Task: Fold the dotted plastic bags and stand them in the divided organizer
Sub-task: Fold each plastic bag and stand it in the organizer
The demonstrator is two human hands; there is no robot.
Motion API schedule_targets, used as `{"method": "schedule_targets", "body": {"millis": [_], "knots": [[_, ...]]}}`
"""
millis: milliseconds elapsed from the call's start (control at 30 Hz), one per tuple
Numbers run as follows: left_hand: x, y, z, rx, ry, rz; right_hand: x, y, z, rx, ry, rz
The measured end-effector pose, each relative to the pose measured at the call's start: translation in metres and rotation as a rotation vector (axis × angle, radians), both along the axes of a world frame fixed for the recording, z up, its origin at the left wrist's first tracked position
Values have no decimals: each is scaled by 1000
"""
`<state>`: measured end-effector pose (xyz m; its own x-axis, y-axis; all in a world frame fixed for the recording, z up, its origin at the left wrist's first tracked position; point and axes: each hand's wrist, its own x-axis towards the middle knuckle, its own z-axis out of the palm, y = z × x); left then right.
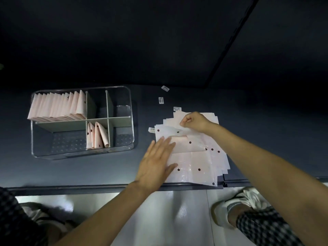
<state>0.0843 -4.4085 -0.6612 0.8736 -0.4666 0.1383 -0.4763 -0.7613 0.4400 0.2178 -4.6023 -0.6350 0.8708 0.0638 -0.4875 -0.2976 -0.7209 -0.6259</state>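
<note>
A loose stack of pale pink dotted plastic bags [195, 160] lies flat on the dark table, right of centre. My left hand [157, 162] lies flat with straight fingers on the stack's left side. My right hand [194, 121] pinches the far edge of the top bag [170, 131], which is partly lifted and curling over. A clear divided organizer [127, 96] stands to the left. Its back left compartment holds a row of several folded bags [56, 107]. Its front middle compartment holds a few folded bags [96, 135] standing upright.
Small white labels [165, 88] [161, 100] [151, 129] lie on the table near the stack. The table's front edge [71, 189] runs below my hands. Beneath it I see a pale floor and a shoe [229, 206] at the right.
</note>
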Motion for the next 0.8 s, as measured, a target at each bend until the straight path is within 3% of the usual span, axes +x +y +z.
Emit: {"method": "schedule_targets", "body": {"millis": [133,267,333,400,500,600,800], "knots": [[4,-8,-18,301,118,-104,9,0,-14,-69,-15,-80],[8,-9,-31,407,166,-148,10,-2,-17,-198,-23,-101],[10,-10,-33,429,183,-166,0,1,-11,-456,-180,-44],[11,-10,-34,445,198,-174,-19,6,-7,-640,-491,59],[12,-10,-34,447,200,-167,-58,16,-11,-508,-785,337],[14,-7,-34,463,207,-160,-92,14,-30,-493,-644,645],[24,3,-32,509,212,-191,-114,-50,-48,-661,-397,577]]}}
